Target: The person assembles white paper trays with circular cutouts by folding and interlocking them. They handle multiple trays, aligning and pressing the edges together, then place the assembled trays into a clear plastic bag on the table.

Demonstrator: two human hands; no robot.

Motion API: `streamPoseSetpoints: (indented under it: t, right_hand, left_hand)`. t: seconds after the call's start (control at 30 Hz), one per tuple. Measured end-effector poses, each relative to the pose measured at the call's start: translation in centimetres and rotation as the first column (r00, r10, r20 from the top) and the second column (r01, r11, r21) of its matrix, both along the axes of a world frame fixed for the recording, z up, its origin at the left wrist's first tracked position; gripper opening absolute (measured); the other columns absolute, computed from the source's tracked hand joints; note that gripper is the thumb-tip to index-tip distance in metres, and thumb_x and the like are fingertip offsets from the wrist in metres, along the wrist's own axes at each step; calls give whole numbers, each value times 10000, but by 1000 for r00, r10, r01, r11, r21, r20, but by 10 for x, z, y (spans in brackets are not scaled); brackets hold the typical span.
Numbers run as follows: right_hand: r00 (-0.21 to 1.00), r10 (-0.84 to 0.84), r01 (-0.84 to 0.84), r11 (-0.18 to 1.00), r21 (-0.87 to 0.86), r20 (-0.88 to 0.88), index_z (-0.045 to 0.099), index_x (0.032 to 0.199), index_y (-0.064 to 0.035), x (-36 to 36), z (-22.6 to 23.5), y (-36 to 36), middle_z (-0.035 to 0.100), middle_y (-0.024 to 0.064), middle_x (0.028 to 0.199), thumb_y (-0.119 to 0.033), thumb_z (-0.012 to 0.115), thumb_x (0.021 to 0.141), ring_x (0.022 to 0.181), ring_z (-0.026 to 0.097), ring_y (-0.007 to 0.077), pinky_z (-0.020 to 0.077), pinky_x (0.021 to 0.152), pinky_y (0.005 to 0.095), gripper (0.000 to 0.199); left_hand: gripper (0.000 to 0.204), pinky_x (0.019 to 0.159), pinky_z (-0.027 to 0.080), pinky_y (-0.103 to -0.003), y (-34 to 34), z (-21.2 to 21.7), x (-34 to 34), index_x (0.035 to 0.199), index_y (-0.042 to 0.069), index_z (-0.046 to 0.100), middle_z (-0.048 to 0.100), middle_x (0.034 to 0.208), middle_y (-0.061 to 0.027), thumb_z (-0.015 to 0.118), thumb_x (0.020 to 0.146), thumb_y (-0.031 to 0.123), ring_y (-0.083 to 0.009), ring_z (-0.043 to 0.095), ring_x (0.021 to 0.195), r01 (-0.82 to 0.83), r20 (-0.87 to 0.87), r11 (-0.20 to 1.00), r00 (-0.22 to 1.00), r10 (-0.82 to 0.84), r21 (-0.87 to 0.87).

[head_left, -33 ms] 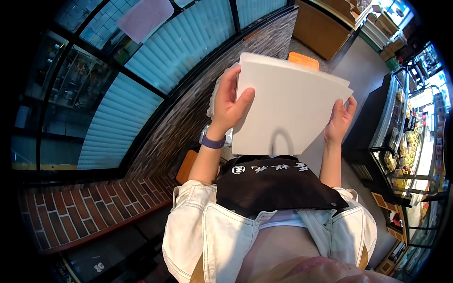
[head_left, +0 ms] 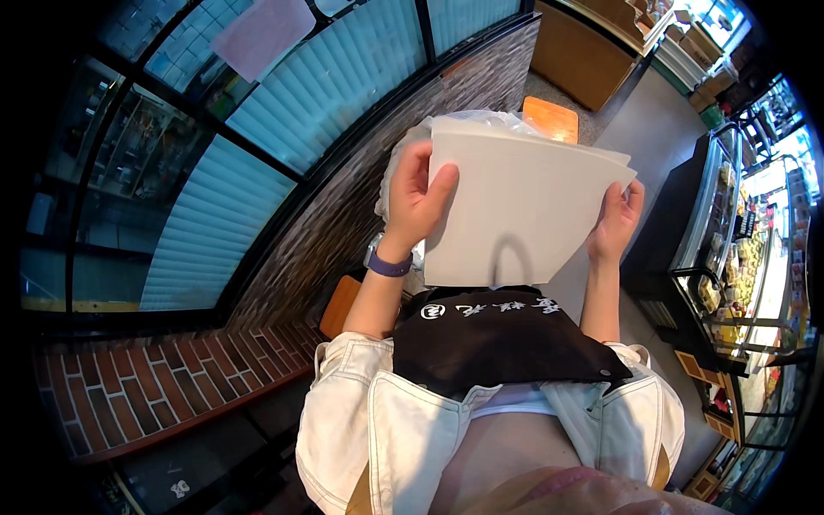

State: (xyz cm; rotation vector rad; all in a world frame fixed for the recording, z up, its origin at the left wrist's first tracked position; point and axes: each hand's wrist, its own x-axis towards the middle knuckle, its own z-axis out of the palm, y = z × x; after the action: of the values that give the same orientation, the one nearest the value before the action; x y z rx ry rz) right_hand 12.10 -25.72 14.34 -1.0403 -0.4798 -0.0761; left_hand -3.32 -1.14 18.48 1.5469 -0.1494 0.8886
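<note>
both hands hold a stack of white paper bags (head_left: 524,215) up at chest height, above the black apron (head_left: 498,343). left hand (head_left: 416,197) at 9 o'clock of the stack, grip clamped with thumb across the front face; right hand (head_left: 618,219) at 3 o'clock, grip closed on the edge. compared with the other frame, no shift is evident: hands, stack and the grey loop handle at 6 o'clock sit alike, indicating a steady hold.
</note>
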Motion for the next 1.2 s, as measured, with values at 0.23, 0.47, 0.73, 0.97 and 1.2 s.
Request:
streamPoseSetpoints:
  t: [0.23, 0.47, 0.73, 0.97, 1.2]
  right_hand:
    - [955, -198, 264, 905, -334, 219, 619, 939, -26, -6, 0, 7, 588, -39, 804, -162, 622, 1010, 711, 476, 22, 393, 645, 193, 154]
    - [901, -375, 418, 885, -205, 220, 660, 1004, -1, -29, 0, 55, 585, -30, 871, -130, 650, 983, 705, 444, 35, 383, 636, 192, 131]
    - [918, 195, -44, 915, -400, 345, 520, 1373, 0, -86, 6, 81, 486, 204, 1478, -70, 635, 932, 1368, 475, 331, 376, 1122, 419, 460]
    - [735, 40, 453, 714, -534, 677, 537, 1355, -32, -48, 5, 66, 527, 166, 1398, -132, 712, 858, 1336, 467, 372, 327, 1133, 479, 536]
    - [608, 193, 556, 589, -587, 770, 668, 1051, -87, -18, -6, 34, 638, 53, 1005, -142, 751, 797, 993, 582, 261, 382, 926, 429, 273]
  left_hand:
    - [181, 829, 441, -255, 18, -19, 2, 1081, 6, 562, 598, 970, -21, 506, 1054, 175, -90, 524, 892, -171, -103, 984, 979, 174, 40]
    - [961, 1186, 253, -488, -37, -25, 14, 1552, 15, 198, 195, 1590, -258, 776, 820, 247, -417, 234, 1465, -82, -271, 852, 929, 253, 516]
    - [791, 1007, 464, -428, -58, -48, 23, 1504, 32, 276, 517, 1377, -271, 676, 825, 93, -403, 563, 1237, -73, -291, 981, 949, 123, 177]
    - [423, 874, 481, -283, -18, -83, 14, 1239, 41, 475, 588, 1122, -46, 600, 843, -41, -133, 586, 1004, -122, -199, 972, 977, 81, -201]
    - [530, 1054, 385, -368, -10, -128, -1, 1322, 37, 430, 534, 1243, -140, 609, 825, 4, -272, 518, 1193, -15, -192, 991, 981, 41, 132]
